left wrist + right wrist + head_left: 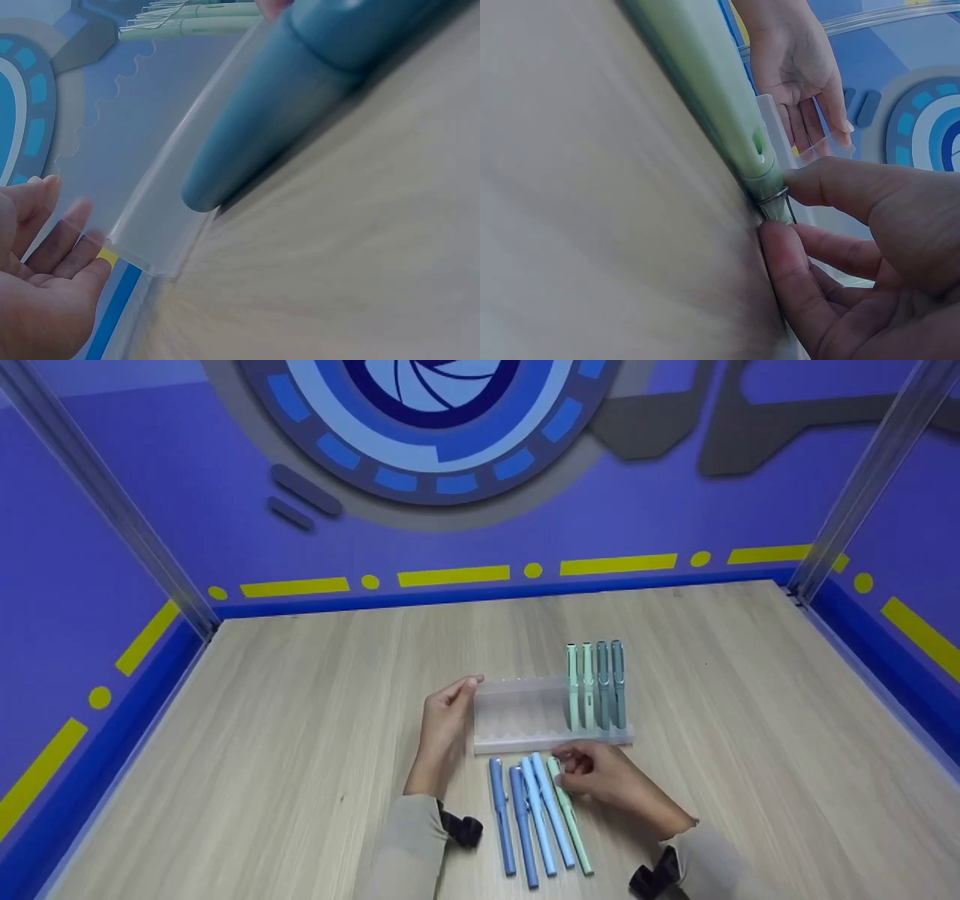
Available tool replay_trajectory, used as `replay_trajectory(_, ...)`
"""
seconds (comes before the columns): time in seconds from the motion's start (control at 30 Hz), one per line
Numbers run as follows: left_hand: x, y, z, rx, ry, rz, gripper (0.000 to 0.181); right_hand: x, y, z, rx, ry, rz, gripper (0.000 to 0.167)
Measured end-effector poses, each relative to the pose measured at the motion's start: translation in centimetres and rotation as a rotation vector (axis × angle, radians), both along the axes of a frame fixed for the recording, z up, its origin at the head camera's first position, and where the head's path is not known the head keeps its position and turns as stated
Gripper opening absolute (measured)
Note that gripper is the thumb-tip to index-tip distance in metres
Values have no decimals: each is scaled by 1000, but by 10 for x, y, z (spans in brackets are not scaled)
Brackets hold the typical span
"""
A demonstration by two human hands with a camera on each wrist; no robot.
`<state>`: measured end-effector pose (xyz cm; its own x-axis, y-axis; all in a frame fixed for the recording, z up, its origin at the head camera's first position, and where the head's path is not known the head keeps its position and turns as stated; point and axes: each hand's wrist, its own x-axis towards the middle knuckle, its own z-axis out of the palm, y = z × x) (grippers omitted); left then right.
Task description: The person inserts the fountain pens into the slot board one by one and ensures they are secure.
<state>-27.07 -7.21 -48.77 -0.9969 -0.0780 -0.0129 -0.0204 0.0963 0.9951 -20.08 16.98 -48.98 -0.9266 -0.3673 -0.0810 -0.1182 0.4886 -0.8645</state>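
Note:
A clear plastic pen stand (517, 709) is on the table, its left edge held by my left hand (444, 727). In the left wrist view, some fingers of that hand (56, 277) show through the clear plastic. My right hand (611, 776) pinches the clip end of a light green pen (574, 825) lying in front of the stand. Thumb and index finger sit around that pen (712, 90) in the right wrist view. To its left lie two light blue pens (551, 810) and two darker blue pens (501, 817).
Two light green pens (588, 682) and two dark green pens (618, 682) stand upright in the right part of the stand. The wooden table (300, 735) ends at a purple back wall (450, 540), with metal posts (862, 480) at the corners.

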Motion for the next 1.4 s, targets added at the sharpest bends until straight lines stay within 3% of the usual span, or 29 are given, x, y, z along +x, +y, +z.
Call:
replay_trajectory(0.13,0,0,-1,-5,-11,10,35,1,0,1,-11,30,40,38)
replay_trajectory(0.37,-1,1,-1,19,51,6,35,2,0,2,-24,26,37,34)
replay_trajectory(0.97,0,0,0,23,18,8,35,2,-2,-1,37,98,29,41)
replay_trajectory(1.4,0,0,-1,-14,33,1,35,2,0,-1,14,61,4,38)
